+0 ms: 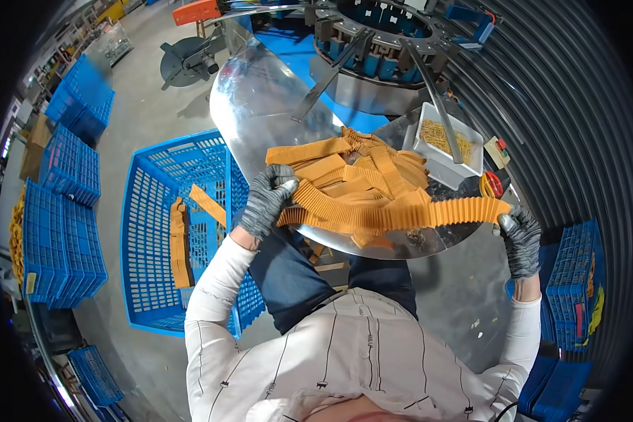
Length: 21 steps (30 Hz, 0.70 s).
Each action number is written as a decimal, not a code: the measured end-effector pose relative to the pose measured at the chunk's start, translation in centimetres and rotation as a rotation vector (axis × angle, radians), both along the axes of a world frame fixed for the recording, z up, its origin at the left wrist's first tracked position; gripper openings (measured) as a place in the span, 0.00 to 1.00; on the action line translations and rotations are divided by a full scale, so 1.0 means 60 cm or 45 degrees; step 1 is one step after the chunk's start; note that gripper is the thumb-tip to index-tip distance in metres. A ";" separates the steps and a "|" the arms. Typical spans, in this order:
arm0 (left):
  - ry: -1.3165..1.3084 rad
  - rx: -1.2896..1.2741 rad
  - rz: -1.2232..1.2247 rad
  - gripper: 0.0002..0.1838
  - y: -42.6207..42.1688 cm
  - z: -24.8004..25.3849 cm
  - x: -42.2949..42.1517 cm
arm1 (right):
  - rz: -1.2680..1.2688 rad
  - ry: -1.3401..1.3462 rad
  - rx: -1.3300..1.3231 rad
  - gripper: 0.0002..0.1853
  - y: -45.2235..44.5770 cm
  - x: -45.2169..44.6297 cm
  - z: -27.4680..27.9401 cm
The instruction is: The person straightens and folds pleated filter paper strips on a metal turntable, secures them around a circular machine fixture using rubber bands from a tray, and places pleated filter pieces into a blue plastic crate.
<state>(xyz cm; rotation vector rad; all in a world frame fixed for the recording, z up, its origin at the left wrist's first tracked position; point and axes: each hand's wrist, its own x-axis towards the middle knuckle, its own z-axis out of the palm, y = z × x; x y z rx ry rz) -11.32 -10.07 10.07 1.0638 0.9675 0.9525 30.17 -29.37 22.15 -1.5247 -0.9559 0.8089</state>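
A ribbed orange strip [401, 216] is stretched across the front of a shiny metal tray [250, 91]. My left hand [269, 200], in a grey glove, pinches its left part near the tray's left edge. At the strip's right end, beyond the tray's edge, my right hand [519, 239], gloved too, grips it between thumb and fingers. Behind the stretched strip lies a tangled pile of orange strips [352, 169] on the tray. More strips [181, 243] lie in the large blue basket [139, 281] to the left.
A round machine [380, 56] with metal arms stands behind the tray. A white bin [429, 165] of small yellowish pieces and red-yellow scissors or a tool [491, 184] sit at right. Blue crates [63, 243] are stacked far left, others [570, 281] right.
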 end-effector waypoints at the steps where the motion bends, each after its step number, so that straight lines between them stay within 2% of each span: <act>1: 0.065 0.046 0.005 0.16 0.000 0.008 0.008 | 0.001 -0.002 0.000 0.13 0.000 0.008 -0.004; 6: 0.344 0.212 -0.254 0.14 -0.003 0.041 0.044 | -0.007 0.104 0.073 0.12 -0.002 0.048 -0.022; 9: 0.613 0.747 -0.372 0.09 0.007 0.000 0.043 | -0.030 0.146 0.112 0.13 -0.004 0.074 -0.026; 10: 0.570 0.676 -0.444 0.09 -0.002 0.015 0.048 | -0.029 0.157 0.108 0.13 -0.005 0.076 -0.026; 11: 0.349 0.329 -0.425 0.09 -0.019 0.018 0.055 | -0.026 0.170 0.103 0.13 -0.006 0.076 -0.027; 13: 0.386 0.232 -0.494 0.11 -0.052 0.029 0.063 | -0.105 0.163 0.102 0.13 -0.012 0.074 -0.033; 15: 0.705 1.070 -0.676 0.14 -0.059 -0.004 0.050 | -0.132 0.169 0.139 0.14 -0.010 0.059 -0.035; 16: 0.641 0.932 -0.706 0.14 -0.075 0.006 0.048 | -0.043 0.103 0.034 0.13 -0.010 0.066 -0.033; 18: 0.633 0.648 -0.587 0.12 -0.114 0.016 0.049 | -0.007 -0.108 0.103 0.13 -0.003 0.050 -0.049; 19: 0.674 0.511 -0.475 0.12 -0.128 0.016 0.043 | 0.217 -0.242 0.052 0.13 0.007 0.072 -0.055; 20: 0.816 0.629 -0.386 0.12 -0.137 0.032 0.040 | 0.239 0.019 0.050 0.16 0.016 0.068 -0.061; 21: 0.794 0.688 -0.226 0.13 -0.149 0.042 0.039 | 0.466 -0.580 0.179 0.13 0.038 0.063 -0.051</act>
